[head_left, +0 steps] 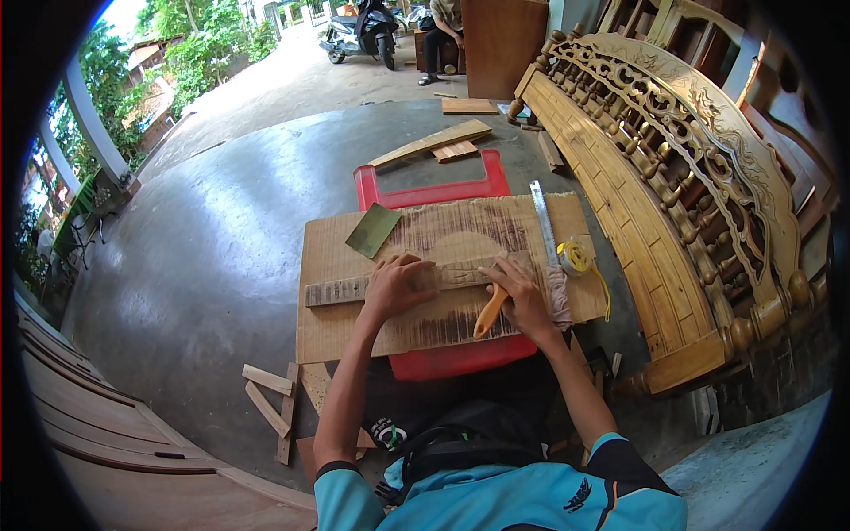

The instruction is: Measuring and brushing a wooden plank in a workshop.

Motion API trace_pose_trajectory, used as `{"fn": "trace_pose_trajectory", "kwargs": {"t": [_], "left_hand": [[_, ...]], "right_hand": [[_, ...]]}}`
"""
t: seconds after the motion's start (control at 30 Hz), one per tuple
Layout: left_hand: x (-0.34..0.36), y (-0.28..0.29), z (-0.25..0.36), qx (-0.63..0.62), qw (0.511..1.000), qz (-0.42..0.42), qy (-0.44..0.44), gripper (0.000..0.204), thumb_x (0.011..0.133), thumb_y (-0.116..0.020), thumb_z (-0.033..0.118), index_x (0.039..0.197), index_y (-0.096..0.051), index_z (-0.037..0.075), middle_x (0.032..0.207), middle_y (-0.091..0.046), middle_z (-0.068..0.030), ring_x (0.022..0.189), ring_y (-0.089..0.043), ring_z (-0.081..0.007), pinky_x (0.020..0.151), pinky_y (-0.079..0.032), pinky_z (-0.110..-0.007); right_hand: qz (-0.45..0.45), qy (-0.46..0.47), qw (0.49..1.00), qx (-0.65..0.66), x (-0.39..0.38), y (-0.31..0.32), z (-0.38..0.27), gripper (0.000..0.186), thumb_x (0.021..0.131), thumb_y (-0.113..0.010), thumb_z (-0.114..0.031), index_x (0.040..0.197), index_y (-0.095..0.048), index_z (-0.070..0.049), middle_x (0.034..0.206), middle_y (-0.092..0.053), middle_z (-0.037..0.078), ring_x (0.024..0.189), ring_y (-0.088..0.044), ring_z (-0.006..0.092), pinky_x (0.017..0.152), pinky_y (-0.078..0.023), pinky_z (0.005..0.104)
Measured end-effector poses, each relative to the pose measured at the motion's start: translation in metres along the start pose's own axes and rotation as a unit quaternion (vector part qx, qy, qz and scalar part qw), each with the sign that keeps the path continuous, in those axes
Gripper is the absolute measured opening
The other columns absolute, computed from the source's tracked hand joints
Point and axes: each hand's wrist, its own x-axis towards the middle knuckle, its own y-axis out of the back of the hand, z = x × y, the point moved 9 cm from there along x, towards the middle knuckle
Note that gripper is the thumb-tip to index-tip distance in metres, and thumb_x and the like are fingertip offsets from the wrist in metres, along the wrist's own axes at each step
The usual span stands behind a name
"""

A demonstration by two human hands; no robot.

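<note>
A worn wooden strip (336, 292) with dark marks along it lies across a brown board (328, 341) in front of me. My left hand (397, 288) presses down on the strip near its middle, fingers curled over it. My right hand (524, 301) is closed round a tool with an orange handle (490, 314) that points toward me; its working end is hidden, so I cannot tell its kind. This hand rests over the strip's right part. A green sheet (374, 230), like sandpaper, lies beyond the strip. At the board's right are a metal ruler (544, 221) and a yellow tape measure (575, 257).
The board rests on a red plastic stool (434, 363). A carved wooden bench (620, 257) stands close on the right. Wood offcuts (268, 380) lie at lower left, with longer planks (434, 142) beyond the stool. A person (445, 35) sits far back near a motorbike (361, 35).
</note>
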Motion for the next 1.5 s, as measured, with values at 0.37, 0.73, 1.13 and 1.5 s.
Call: {"fn": "trace_pose_trajectory", "kwargs": {"t": [0.37,0.73,1.13,1.5], "left_hand": [[0.0,-0.001,-0.002,0.004,1.0,-0.006,0.004,0.05,0.066,-0.076,0.036,0.11,-0.066,0.015,0.107,-0.062,-0.0042,0.106,-0.055,-0.0233,0.095,-0.039,-0.039],[0.001,-0.003,-0.002,-0.005,1.0,-0.007,0.002,0.049,0.067,-0.076,0.035,0.109,-0.067,0.014,0.107,-0.063,-0.0048,0.105,-0.056,-0.0237,0.094,-0.04,-0.039],[0.002,0.003,0.003,-0.035,0.999,0.012,-0.002,0.056,0.063,-0.077,0.037,0.113,-0.064,0.017,0.106,-0.062,-0.0025,0.105,-0.056,-0.0224,0.092,-0.04,-0.039],[0.0,-0.015,-0.022,-0.232,0.969,-0.04,-0.076,0.055,0.061,-0.075,0.029,0.112,-0.064,0.01,0.122,-0.058,-0.0083,0.111,-0.055,-0.0239,0.097,-0.039,-0.038]], "right_hand": [[0.101,-0.104,0.963,0.227,0.016,0.024,0.034,0.03,0.09,-0.056,-0.013,0.12,-0.056,-0.006,0.122,-0.057,0.015,0.114,-0.054,0.0284,0.096,-0.043,0.0343],[-0.037,-0.07,0.958,0.277,0.016,-0.01,0.003,0.029,0.091,-0.058,-0.017,0.12,-0.058,-0.01,0.118,-0.06,0.014,0.113,-0.056,0.0275,0.092,-0.045,0.0336],[-0.025,-0.006,0.976,0.215,0.029,-0.032,-0.028,0.037,0.078,-0.067,-0.005,0.114,-0.062,-0.011,0.12,-0.059,0.013,0.103,-0.061,0.0288,0.087,-0.051,0.0369],[-0.085,-0.021,0.958,0.274,0.066,-0.063,-0.076,0.046,0.075,-0.076,-0.031,0.11,-0.06,-0.006,0.094,-0.066,0.014,0.086,-0.066,0.0287,0.075,-0.051,0.0353]]}}
